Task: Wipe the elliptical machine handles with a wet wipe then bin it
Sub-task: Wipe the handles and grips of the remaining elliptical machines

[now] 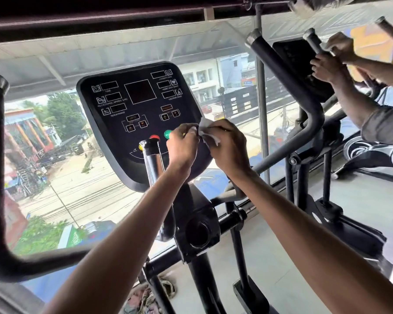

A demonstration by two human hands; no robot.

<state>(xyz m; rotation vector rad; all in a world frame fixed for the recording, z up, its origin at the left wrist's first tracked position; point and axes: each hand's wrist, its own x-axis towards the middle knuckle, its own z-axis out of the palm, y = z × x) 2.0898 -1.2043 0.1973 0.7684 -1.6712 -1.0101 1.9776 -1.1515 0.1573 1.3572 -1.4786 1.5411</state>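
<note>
Both left hand (182, 145) and right hand (228, 146) pinching white wet wipe (208, 134), raised before console (136, 103)

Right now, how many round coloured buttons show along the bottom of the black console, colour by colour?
Yellow round button: 1
Red round button: 1
Green round button, partly behind the left hand holding the white wet wipe: 1
Total: 3
</note>
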